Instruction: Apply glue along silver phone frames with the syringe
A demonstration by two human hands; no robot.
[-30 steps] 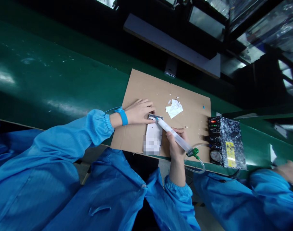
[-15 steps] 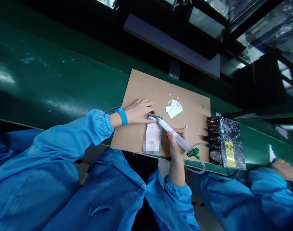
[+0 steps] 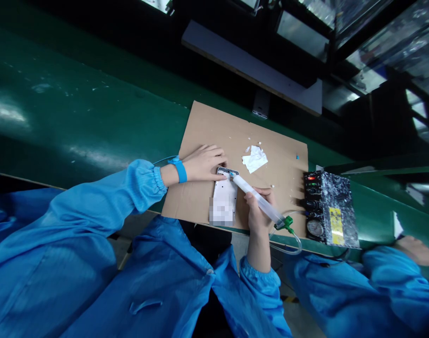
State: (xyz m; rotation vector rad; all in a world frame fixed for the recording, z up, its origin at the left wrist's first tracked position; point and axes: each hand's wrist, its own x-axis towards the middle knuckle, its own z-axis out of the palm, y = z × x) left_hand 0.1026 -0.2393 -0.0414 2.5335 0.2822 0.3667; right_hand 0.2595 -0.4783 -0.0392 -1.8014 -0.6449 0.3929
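Note:
A pale phone housing (image 3: 225,192) lies on a cardboard sheet, its lower end blurred by pixelation. My left hand (image 3: 205,164), with a blue strap at the wrist, grips its upper left edge between thumb and fingers. In my right hand (image 3: 259,211) is a clear dispensing syringe (image 3: 249,190), slanting from lower right to upper left. Its tip is at the top end of the housing, close to my left thumb; whether it touches cannot be made out. A green cap (image 3: 284,224) with a clear tube closes the syringe's rear end.
The cardboard sheet (image 3: 214,126) rests on a green bench (image 3: 122,112). Crumpled white tissue (image 3: 255,159) and small scraps lie on it. A stained dispenser box with gauge (image 3: 330,209) stands right. Behind is a dark phone (image 3: 261,104) under a shelf (image 3: 249,63). A co-worker's hand (image 3: 417,249) is far right.
The syringe tip has shifted very slightly right along the housing's top end. The dark phone behind the cardboard has moved a little to the right. My left hand stays in place.

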